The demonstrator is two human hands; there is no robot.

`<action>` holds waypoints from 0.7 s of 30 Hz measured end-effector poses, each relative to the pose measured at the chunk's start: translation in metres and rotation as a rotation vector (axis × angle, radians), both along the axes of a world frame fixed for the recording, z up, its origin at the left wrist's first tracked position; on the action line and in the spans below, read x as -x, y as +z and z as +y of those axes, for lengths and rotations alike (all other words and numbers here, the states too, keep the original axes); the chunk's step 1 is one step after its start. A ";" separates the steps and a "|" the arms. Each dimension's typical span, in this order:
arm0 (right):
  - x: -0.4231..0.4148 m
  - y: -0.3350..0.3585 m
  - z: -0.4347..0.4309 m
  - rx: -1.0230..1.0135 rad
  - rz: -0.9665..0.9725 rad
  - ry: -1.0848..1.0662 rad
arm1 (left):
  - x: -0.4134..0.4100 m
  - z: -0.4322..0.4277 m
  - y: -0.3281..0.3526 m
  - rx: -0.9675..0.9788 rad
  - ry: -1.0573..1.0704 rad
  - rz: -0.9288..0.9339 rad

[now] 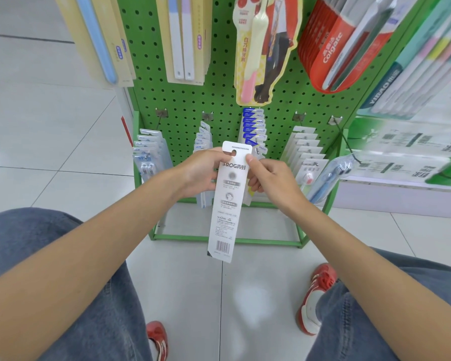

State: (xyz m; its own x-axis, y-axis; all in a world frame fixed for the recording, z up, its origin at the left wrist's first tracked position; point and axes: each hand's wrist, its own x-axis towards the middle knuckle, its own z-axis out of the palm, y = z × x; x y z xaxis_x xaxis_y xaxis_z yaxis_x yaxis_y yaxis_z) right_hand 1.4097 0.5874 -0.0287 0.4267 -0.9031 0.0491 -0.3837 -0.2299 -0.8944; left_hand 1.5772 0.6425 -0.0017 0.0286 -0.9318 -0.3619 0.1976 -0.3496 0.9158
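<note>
Hands (201, 175) (271, 178) pinch white FROG pack (223, 217), probably toothbrush.

The toothbrush pack (225, 201) hangs between both hands, before the pegboard rack (182, 100), above the floor (258, 295).

Green pegboard rack (182, 100) stands on white tiled floor (50, 126). Lower hooks, left edge to right edge: blister packs (147, 152), white packs (203, 142), blue-topped FROG packs (254, 123), white carded packs (306, 144). Upper right corner: red Colgate packs (326, 48).
</note>
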 end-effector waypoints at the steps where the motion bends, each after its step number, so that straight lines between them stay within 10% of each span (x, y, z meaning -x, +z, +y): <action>1: 0.000 -0.001 0.001 0.006 -0.002 -0.005 | 0.000 0.000 0.000 0.005 0.002 -0.007; 21: -0.006 -0.006 0.017 0.182 0.264 0.122 | 0.009 0.004 0.005 0.107 0.158 -0.138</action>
